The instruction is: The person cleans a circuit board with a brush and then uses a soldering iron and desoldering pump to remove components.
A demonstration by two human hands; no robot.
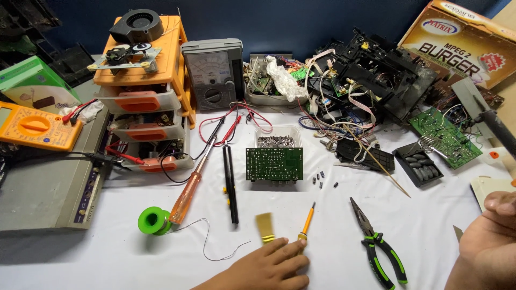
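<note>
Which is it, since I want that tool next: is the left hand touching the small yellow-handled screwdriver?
Touching. The head view shows the left hand with its fingertips lying over the handle end of the small yellow-handled screwdriver.

Two hands are in shot, the left hand and the right hand. Count two screwdrivers, a big orange screwdriver and a small yellow screwdriver, plus two meters, a yellow multimeter and a grey analogue meter. There's one pair of green-handled pliers, one green solder spool, and two green circuit boards, the near circuit board and the far circuit board.

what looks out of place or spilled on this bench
A few small dark capacitors lie loose on the white table just right of the green circuit board, apart from the clear tub of parts behind it. Gutted black casings with tangled ribbon cables are heaped at the back right.
</note>
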